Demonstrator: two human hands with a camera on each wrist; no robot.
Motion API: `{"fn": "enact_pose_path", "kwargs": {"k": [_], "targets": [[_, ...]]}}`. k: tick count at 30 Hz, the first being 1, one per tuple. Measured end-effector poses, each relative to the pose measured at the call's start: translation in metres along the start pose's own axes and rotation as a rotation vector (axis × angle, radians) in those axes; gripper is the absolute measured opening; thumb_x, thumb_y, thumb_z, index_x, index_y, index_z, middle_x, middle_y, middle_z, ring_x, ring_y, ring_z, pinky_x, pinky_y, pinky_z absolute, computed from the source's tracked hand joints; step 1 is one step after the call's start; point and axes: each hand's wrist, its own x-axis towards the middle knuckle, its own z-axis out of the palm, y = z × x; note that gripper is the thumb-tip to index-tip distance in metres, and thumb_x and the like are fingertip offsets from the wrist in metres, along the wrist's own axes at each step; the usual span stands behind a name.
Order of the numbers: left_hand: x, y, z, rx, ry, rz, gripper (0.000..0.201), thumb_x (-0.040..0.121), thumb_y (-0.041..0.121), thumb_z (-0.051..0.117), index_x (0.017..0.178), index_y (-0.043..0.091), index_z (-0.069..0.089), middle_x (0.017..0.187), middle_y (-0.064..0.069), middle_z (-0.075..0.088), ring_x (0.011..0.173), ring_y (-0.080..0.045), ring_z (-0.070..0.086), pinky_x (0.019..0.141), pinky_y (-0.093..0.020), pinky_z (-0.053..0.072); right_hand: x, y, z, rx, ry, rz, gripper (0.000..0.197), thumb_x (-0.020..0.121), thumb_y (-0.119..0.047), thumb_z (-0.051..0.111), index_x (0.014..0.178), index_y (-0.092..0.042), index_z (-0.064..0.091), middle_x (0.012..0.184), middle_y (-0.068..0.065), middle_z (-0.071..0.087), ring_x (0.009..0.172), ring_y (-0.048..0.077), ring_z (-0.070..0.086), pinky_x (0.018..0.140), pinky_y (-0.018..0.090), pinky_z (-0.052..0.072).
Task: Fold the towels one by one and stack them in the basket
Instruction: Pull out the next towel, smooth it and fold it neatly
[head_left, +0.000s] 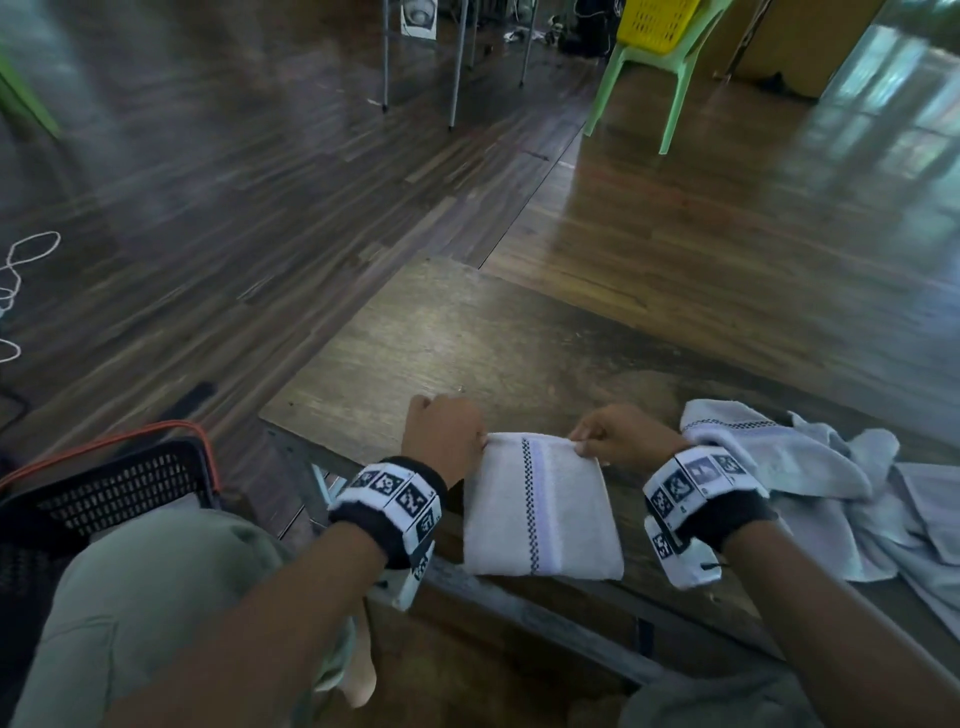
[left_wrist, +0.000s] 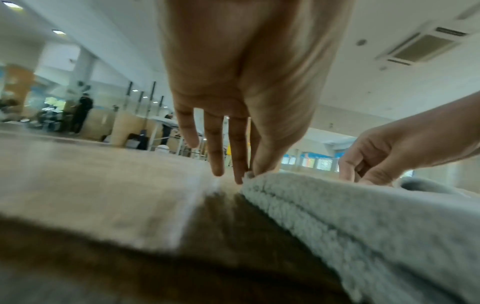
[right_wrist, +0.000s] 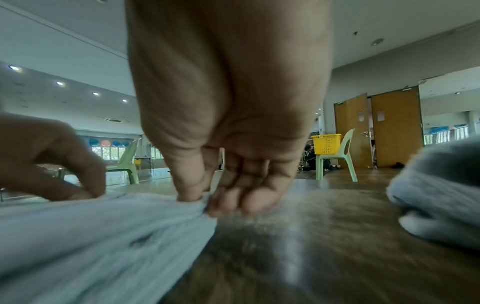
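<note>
Now your hands (head_left: 524, 439) pinch the far corners of the folded towel (head_left: 540, 512), long axis toward you, basket (head_left: 119, 483) nearer your left hand (head_left: 441, 431).

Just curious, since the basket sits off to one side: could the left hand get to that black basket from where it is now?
Probably yes. The black basket sits beside the left knee, nothing between it and the left hand, though that hand is pinching the folded towel.

Glossy wood floor (head_left: 727, 234), green plastic chair (head_left: 670, 67), wooden double doors (right_wrist: 379, 125)
</note>
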Motion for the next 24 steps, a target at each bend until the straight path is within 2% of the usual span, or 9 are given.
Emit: {"fn": "enact_pose_path", "kwargs": {"k": [4,6,8,10,14,17,20,22,24], "targets": [[0.011,0.012,-0.006,0.062,-0.098,0.194,0.023,0.093,0.019,0.043,0.093,0.017,0.066,0.097,-0.001,0.066,0.095,-0.022,0.059,0.096,-0.039,0.031,-0.025,0.017,0.027,0.051,0.202,0.052,0.010,0.086,-0.023,0.060,0.093,-0.024,0.068,0.093,-0.004,0.069,0.084,0.011,0.062,0.076,0.030,0.050],[0.013,0.017,-0.004,0.035,-0.090,0.284,0.024,0.092,0.018,0.043,0.096,0.016,0.066,0.098,-0.001,0.067,0.095,-0.021,0.059,0.096,-0.038,0.032,-0.033,0.019,0.032,0.120,0.303,0.090,0.004,0.084,-0.023,0.064,0.087,-0.025,0.064,0.084,-0.006,0.065,0.079,0.009,0.060,0.069,0.023,0.047],[0.015,0.020,-0.001,-0.048,-0.069,0.355,0.024,0.092,0.024,0.045,0.100,0.018,0.067,0.099,0.000,0.068,0.093,-0.020,0.060,0.088,-0.034,0.039,-0.036,0.019,0.030,0.151,0.336,0.072,0.004,0.084,-0.020,0.067,0.087,-0.020,0.065,0.081,-0.007,0.063,0.077,0.008,0.058,0.064,0.015,0.040],[0.016,0.020,0.003,-0.151,-0.080,0.368,0.024,0.091,0.032,0.051,0.103,0.021,0.068,0.100,0.001,0.069,0.090,-0.017,0.061,0.074,-0.028,0.044,-0.037,0.020,0.027,0.151,0.307,0.047,0.006,0.084,-0.018,0.067,0.090,-0.016,0.068,0.083,-0.008,0.063,0.079,0.007,0.058,0.063,0.011,0.037],[0.017,0.017,0.008,-0.257,-0.103,0.341,0.015,0.088,0.028,0.060,0.097,0.022,0.071,0.095,0.003,0.069,0.084,-0.014,0.060,0.066,-0.023,0.038,-0.037,0.024,0.024,0.119,0.287,0.033,0.005,0.085,-0.015,0.066,0.089,-0.016,0.069,0.082,-0.010,0.061,0.077,0.005,0.056,0.062,0.005,0.036],[0.020,0.015,0.011,-0.297,-0.104,0.324,0.011,0.087,0.023,0.061,0.092,0.021,0.071,0.092,0.002,0.070,0.083,-0.016,0.061,0.071,-0.027,0.047,-0.039,0.025,0.024,0.137,0.335,-0.033,0.012,0.081,-0.009,0.067,0.078,-0.020,0.062,0.082,-0.007,0.060,0.074,0.008,0.057,0.064,0.014,0.041],[0.020,0.015,0.013,-0.321,-0.088,0.310,0.008,0.086,0.021,0.063,0.088,0.021,0.071,0.088,0.002,0.070,0.081,-0.015,0.061,0.073,-0.030,0.049,-0.040,0.025,0.024,0.113,0.394,-0.154,0.007,0.077,-0.005,0.068,0.082,-0.010,0.066,0.088,-0.001,0.064,0.079,0.014,0.062,0.072,0.027,0.050],[0.020,0.015,0.014,-0.316,-0.068,0.318,0.009,0.087,0.022,0.062,0.088,0.021,0.071,0.087,0.004,0.069,0.079,-0.013,0.060,0.071,-0.027,0.048,-0.039,0.027,0.026,0.137,0.374,-0.154,0.011,0.077,-0.006,0.068,0.085,-0.013,0.067,0.089,-0.003,0.067,0.081,0.014,0.064,0.076,0.029,0.052],[0.019,0.014,0.014,-0.341,-0.050,0.309,0.009,0.088,0.023,0.062,0.088,0.020,0.070,0.087,0.005,0.069,0.077,-0.009,0.058,0.071,-0.024,0.045,-0.037,0.029,0.028,0.187,0.341,-0.107,0.011,0.077,-0.010,0.067,0.078,-0.020,0.065,0.086,-0.007,0.068,0.081,0.011,0.064,0.075,0.030,0.054]]}}
